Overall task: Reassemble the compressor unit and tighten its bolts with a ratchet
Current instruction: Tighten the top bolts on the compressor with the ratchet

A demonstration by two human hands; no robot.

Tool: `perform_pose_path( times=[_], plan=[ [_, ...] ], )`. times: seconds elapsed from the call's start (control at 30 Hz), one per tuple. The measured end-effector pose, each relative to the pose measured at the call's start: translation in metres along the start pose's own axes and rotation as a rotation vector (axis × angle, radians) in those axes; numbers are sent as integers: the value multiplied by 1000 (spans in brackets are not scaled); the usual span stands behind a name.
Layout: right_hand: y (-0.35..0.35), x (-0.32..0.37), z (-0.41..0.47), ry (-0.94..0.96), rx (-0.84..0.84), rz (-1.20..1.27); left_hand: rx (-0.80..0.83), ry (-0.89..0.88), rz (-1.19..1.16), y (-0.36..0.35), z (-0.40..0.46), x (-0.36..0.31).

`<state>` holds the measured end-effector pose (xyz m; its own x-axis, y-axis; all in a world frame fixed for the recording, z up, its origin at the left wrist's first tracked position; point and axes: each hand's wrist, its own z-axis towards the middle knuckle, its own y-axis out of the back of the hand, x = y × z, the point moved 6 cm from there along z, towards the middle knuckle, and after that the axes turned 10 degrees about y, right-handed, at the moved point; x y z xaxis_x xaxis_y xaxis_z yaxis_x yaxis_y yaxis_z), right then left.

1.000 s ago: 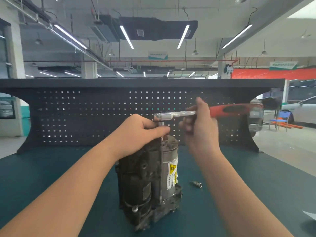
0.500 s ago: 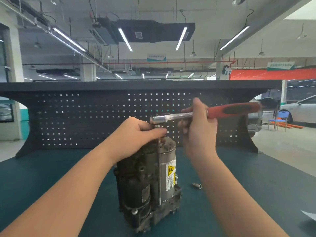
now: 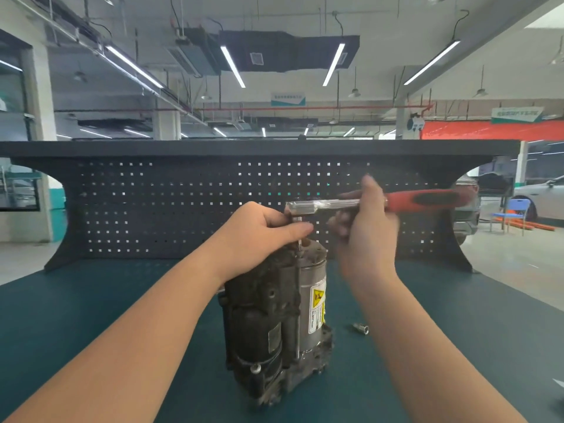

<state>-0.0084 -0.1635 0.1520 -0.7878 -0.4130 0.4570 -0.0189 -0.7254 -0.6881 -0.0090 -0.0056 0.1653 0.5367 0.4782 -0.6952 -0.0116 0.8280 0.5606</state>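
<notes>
The compressor unit [image 3: 274, 319], a dark grimy housing with a silver cylinder and a yellow warning label, stands upright on the green bench mat. My left hand [image 3: 259, 236] rests on its top, with thumb and fingers closed around the socket under the ratchet head. The ratchet [image 3: 323, 206] lies level above the unit, with its steel shank pointing left and its red and black handle [image 3: 427, 200] out to the right. My right hand [image 3: 366, 230] grips the shank where it meets the handle. The bolt under the socket is hidden.
A small loose socket [image 3: 361, 328] lies on the green mat [image 3: 122, 300] to the right of the unit. A black pegboard back panel [image 3: 152, 209] closes off the far edge of the bench. A white scrap [image 3: 559, 383] lies at the right edge.
The ratchet handle has swung slightly between the frames, while its head stayed over the top of the unit. My left hand has held its place on the socket.
</notes>
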Motion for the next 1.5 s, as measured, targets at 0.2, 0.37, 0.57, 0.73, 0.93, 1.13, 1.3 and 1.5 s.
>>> perform_pose_path(
  times=[0.2,0.37,0.57,0.73,0.93,1.13,1.3,1.5],
  plan=[
    [-17,34,-15,623,205,-327,12,-35,6,-4,1,-4],
    [-33,50,-32,1064,461,-626,10,-45,63,-5,0,-6],
    [0,-11,3,-124,9,64,20,-3,46,-2,1,1],
    [-32,51,-40,1104,312,-693,39,-83,-8,-7,-3,-9],
    [-5,6,1,137,52,-73,6,7,39,-2,2,-3],
    [-4,11,-3,226,38,-77,11,-16,42,-3,3,-4],
    [-37,52,-57,1278,321,-773,36,-93,55,-9,0,-10],
    [-3,-14,0,-169,19,89,35,-10,28,-2,3,1]
  ],
)
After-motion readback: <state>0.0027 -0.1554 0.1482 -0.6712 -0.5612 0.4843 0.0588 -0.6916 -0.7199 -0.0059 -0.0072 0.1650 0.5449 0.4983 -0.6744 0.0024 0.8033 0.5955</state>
